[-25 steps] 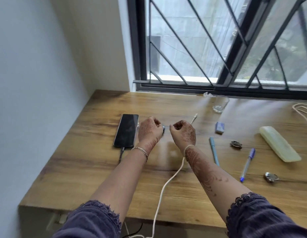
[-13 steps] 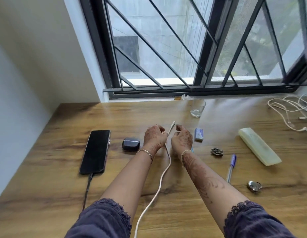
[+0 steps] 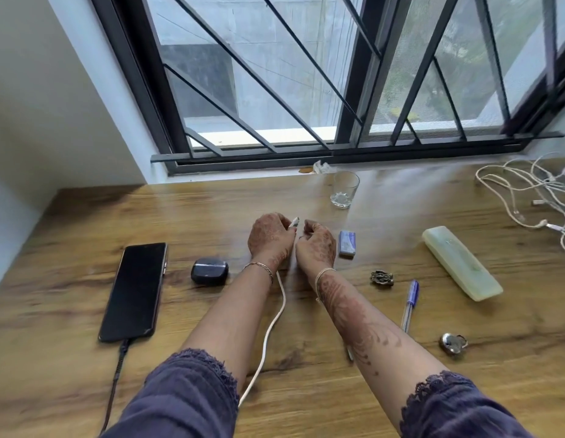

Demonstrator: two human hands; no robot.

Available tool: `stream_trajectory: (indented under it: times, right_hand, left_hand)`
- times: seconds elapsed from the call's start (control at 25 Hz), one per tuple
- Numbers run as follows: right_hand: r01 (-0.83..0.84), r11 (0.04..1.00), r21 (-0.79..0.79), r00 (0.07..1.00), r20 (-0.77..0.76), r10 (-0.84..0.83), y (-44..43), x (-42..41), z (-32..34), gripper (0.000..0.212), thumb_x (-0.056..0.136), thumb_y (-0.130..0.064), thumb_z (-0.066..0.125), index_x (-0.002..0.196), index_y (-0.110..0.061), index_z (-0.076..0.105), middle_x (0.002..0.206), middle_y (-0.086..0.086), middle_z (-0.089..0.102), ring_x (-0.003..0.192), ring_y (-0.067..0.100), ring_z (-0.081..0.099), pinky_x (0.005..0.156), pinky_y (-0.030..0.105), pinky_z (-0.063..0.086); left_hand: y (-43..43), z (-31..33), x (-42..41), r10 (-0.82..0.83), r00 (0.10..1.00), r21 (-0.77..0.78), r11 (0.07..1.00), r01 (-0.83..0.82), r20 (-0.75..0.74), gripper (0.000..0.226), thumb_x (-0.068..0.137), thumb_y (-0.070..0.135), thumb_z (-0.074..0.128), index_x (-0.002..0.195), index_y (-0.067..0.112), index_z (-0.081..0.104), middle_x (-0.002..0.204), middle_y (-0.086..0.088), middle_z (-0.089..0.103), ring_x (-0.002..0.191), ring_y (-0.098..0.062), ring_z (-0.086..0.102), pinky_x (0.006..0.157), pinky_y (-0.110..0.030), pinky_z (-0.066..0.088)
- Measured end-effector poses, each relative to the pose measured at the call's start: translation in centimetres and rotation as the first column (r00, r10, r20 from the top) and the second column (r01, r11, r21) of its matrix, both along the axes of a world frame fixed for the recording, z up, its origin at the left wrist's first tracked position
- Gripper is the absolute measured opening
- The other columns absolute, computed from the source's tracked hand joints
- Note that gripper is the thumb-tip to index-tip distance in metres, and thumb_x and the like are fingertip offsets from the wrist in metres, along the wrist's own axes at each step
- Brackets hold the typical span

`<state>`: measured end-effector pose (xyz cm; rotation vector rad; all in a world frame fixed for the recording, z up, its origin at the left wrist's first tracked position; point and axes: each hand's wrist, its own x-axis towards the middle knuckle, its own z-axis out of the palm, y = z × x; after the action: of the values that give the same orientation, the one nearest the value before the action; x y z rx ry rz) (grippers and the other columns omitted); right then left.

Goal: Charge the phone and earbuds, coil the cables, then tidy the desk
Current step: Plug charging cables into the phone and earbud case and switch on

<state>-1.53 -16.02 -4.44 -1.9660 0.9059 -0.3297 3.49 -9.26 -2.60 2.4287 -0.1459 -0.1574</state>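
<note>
Little is changed since half a second ago — the white cable (image 3: 276, 314) is still pinched at its plug by the left hand (image 3: 270, 237); the right hand (image 3: 317, 245) is curled beside it, above the tabletop (image 3: 306, 358). The earbuds case (image 3: 209, 270) lies beside the plugged-in phone (image 3: 134, 290).

- Brown wooden desk (image 3: 401, 358): visible grain, low sheen.
- Black rectangular phone (image 3: 132, 290), left of frame: glossy glass face.
- Clear drinking glass (image 3: 343, 189), upper centre: smooth, transparent.
- Purple cloth sleeve (image 3: 180, 403): matt, lace-edged.
</note>
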Motion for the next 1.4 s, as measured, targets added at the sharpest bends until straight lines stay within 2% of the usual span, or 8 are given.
stream_trajectory:
  times: [0.28, 0.48, 0.56, 0.68, 0.8, 1.04, 1.16, 1.4]
  right_hand:
    - [-0.116, 0.993, 0.01, 0.993, -0.006, 0.116, 1.9, -1.0, 0.3, 0.036, 0.089, -0.016, 0.055, 0.124, -0.014, 0.063, 0.124, 0.004, 0.065, 0.117, 0.018, 0.059, 0.105, 0.028, 0.042]
    - [-0.392, 0.917, 0.071, 0.92, 0.053, 0.389, 6.0, -2.4, 0.7, 0.03, 0.084, -0.033, 0.068, 0.112, -0.022, 0.07, 0.1, -0.004, 0.074, 0.091, 0.01, 0.069, 0.091, 0.037, 0.054]
    - [-0.465, 0.882, 0.076, 0.885, 0.047, 0.463, 7.2, -2.9, 0.5, 0.039, 0.08, -0.039, 0.072, 0.115, -0.024, 0.068, 0.1, -0.004, 0.074, 0.096, 0.011, 0.068, 0.094, 0.04, 0.052]
    - [-0.513, 0.858, 0.014, 0.858, -0.015, 0.513, 9.1, -3.1, 0.6, 0.059, 0.069, -0.054, 0.077, 0.122, -0.032, 0.062, 0.111, -0.008, 0.071, 0.111, 0.011, 0.062, 0.105, 0.045, 0.04]
    - [-0.547, 0.836, -0.038, 0.835, -0.088, 0.543, 10.5, -3.1, 1.0, 0.07, 0.063, -0.062, 0.078, 0.125, -0.038, 0.058, 0.123, -0.012, 0.065, 0.12, 0.012, 0.055, 0.102, 0.041, 0.03]
    - [-0.551, 0.832, -0.068, 0.829, -0.157, 0.536, 11.2, -2.1, 0.8, 0.071, 0.069, -0.051, 0.079, 0.132, -0.032, 0.054, 0.134, -0.005, 0.057, 0.129, 0.022, 0.047, 0.106, 0.041, 0.027]
    - [-0.546, 0.834, -0.084, 0.833, -0.168, 0.528, 11.3, -2.0, 0.7, 0.058, 0.071, -0.047, 0.079, 0.124, -0.032, 0.06, 0.13, -0.003, 0.059, 0.125, 0.023, 0.048, 0.106, 0.042, 0.031]
    - [-0.58, 0.812, 0.059, 0.815, 0.052, 0.578, 11.2, -2.1, 1.3, 0.049, 0.073, -0.025, 0.083, 0.117, -0.015, 0.063, 0.112, 0.006, 0.068, 0.099, 0.018, 0.065, 0.093, 0.034, 0.052]
  left_hand:
    - [3.0, 1.7, -1.8, 0.037, 0.999, -0.147, 0.988, -0.039, -0.016, 0.02, 0.083, 0.033, 0.068, 0.097, 0.021, 0.074, 0.099, -0.002, 0.074, 0.096, -0.017, 0.067, 0.084, -0.025, 0.051]
    - [8.5, 2.9, -3.7, 0.122, 0.993, -0.183, 0.976, -0.119, 0.005, 0.017, 0.082, 0.032, 0.069, 0.094, 0.021, 0.074, 0.096, 0.001, 0.074, 0.093, -0.014, 0.067, 0.081, -0.022, 0.05]
    - [10.8, 3.1, -4.4, 0.158, 0.987, -0.208, 0.966, -0.153, 0.007, 0.016, 0.081, 0.032, 0.069, 0.091, 0.021, 0.074, 0.093, 0.003, 0.074, 0.088, -0.011, 0.066, 0.078, -0.021, 0.05]
    - [15.0, 3.2, -5.6, 0.242, 0.97, -0.279, 0.93, -0.239, -0.023, 0.016, 0.079, 0.033, 0.069, 0.088, 0.021, 0.073, 0.076, 0.012, 0.068, 0.072, -0.003, 0.061, 0.059, -0.01, 0.043]
    - [18.3, 2.7, -6.6, 0.325, 0.943, -0.319, 0.888, -0.33, -0.073, 0.017, 0.078, 0.036, 0.071, 0.085, 0.021, 0.073, 0.066, 0.017, 0.06, 0.064, 0.005, 0.055, 0.053, -0.008, 0.035]
    - [20.7, -0.1, -8.7, 0.343, 0.914, -0.298, 0.869, -0.396, -0.214, 0.018, 0.075, 0.036, 0.072, 0.081, 0.019, 0.074, 0.075, 0.007, 0.072, 0.08, -0.012, 0.069, 0.061, -0.016, 0.049]
    - [20.3, -0.6, -9.0, 0.315, 0.919, -0.333, 0.863, -0.381, -0.237, 0.02, 0.072, 0.034, 0.072, 0.082, 0.017, 0.075, 0.077, 0.0, 0.075, 0.076, -0.02, 0.072, 0.072, -0.032, 0.059]
    - [19.4, -0.9, -9.0, 0.273, 0.896, -0.433, 0.801, -0.413, -0.35, 0.003, 0.081, 0.023, 0.07, 0.081, 0.02, 0.069, 0.069, -0.008, 0.073, 0.056, -0.018, 0.07, 0.059, -0.036, 0.061]
